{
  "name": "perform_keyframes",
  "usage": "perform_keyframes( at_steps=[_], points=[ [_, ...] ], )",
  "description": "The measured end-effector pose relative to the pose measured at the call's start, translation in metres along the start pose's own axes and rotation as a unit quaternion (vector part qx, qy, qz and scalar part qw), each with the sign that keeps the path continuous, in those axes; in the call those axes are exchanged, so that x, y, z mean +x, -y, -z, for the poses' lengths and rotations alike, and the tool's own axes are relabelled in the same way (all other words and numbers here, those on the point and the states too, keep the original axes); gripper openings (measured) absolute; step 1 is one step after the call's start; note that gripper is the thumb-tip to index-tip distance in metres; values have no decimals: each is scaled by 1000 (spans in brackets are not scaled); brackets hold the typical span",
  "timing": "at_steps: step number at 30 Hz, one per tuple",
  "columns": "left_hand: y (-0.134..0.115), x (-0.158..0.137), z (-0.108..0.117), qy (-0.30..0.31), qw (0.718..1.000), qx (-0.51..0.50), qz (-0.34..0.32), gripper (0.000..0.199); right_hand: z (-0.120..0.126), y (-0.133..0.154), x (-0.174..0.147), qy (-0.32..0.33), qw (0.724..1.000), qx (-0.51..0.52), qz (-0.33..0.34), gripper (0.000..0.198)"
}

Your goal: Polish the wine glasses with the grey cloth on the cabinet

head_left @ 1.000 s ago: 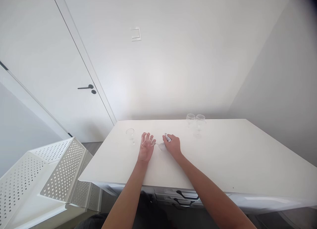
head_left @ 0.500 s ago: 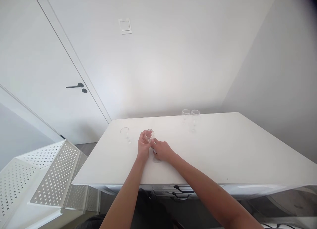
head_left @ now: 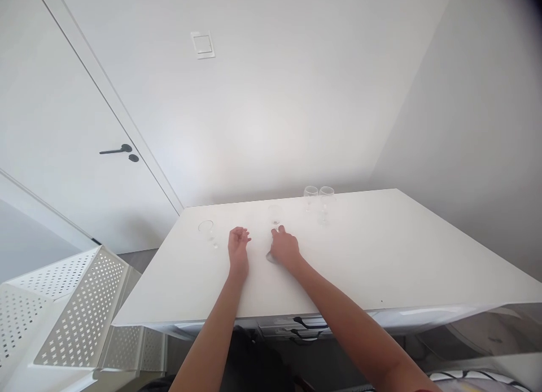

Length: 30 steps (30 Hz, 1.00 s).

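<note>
Left hand (head_left: 239,251) is showing loosely curled fingers | right hand (head_left: 284,247) fingers are gripping wine glass (head_left: 275,215) | three other wine glasses (head_left: 326,195) are standing on tabletop (head_left: 372,251)

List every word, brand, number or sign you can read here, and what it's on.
None: no readable text shows on the glasses, table, switch, door or perforated panels.
Dark speck on the table: too small to make out.
Dark-lined thing, bottom right: cut off, no legible words.
</note>
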<state>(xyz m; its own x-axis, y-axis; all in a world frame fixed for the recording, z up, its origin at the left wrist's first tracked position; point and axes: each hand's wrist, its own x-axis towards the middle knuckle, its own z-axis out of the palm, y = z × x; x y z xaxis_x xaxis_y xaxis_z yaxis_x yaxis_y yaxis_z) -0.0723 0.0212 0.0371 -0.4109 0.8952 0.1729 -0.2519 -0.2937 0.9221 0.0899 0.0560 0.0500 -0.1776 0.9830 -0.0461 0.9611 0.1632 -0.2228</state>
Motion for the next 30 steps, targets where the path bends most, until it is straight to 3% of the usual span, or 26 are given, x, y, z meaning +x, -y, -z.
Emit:
perform_keyframes(
  at_steps=[3, 6, 10, 14, 18, 23, 30],
  points=[
    [-8, -1, 5, -102, 994, -23, -34, 17, 0, -16, 10, -15, 997, 24, -71, 36],
    [-16, -5, 10, -186, 980, -38, -58, 19, 1, -31, 16, -31, 990, 47, -126, 31],
    [-25, -8, 14, -249, 966, -46, -50, 30, 2, -42, 21, -37, 983, 73, -167, 32],
    [-27, -5, 19, -286, 956, -55, -21, 29, 3, -50, 24, -41, 976, 94, -193, 38],
    [-25, -1, 27, -294, 952, -82, 21, 36, 6, -60, 27, -47, 968, 109, -220, 42],
    [-20, 4, 31, -238, 964, -110, 34, 52, 8, -67, 28, -49, 962, 123, -240, 40],
    [-16, 9, 35, -214, 960, -175, 49, 59, 8, -67, 25, -72, 956, 145, -246, 37]
  ],
)
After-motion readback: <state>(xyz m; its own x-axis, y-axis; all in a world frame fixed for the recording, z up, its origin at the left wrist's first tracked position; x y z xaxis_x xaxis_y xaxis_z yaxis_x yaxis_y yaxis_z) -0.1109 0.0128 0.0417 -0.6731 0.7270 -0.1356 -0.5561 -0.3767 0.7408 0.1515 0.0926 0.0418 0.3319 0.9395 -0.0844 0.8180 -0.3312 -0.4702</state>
